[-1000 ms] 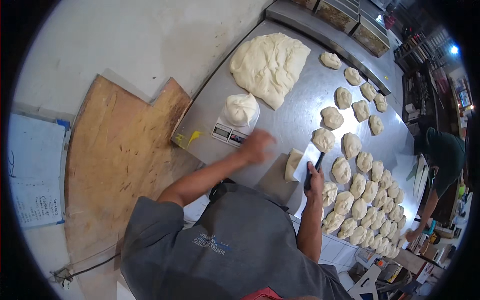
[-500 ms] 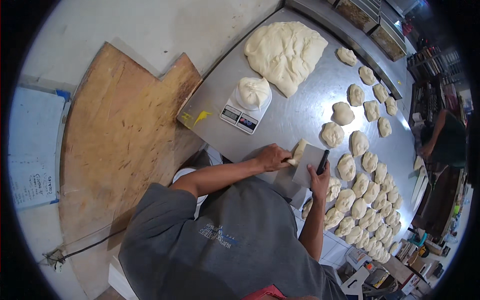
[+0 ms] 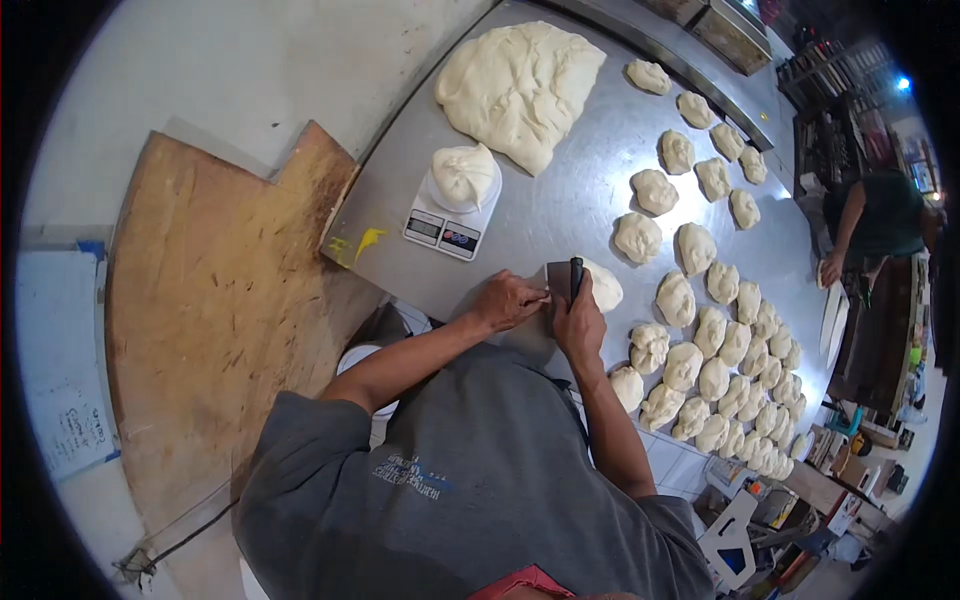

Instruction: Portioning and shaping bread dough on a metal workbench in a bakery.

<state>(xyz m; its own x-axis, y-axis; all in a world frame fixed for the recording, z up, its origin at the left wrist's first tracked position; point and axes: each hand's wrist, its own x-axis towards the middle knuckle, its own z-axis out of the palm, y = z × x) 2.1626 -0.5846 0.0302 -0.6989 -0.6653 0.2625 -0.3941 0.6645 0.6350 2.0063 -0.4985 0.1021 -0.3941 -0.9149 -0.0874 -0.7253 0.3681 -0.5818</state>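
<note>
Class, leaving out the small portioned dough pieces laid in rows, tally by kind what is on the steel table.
Large pale dough mass: 1
White digital kitchen scale: 1
Pale dough lump on the scale: 1
Black-handled metal dough scraper: 1
Dough piece at the scraper: 1
Total: 5

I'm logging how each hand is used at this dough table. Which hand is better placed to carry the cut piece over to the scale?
Probably the left hand: it lies on the scale's side and holds no tool, while the right hand grips the bench scraper beside the dough piece.
</note>
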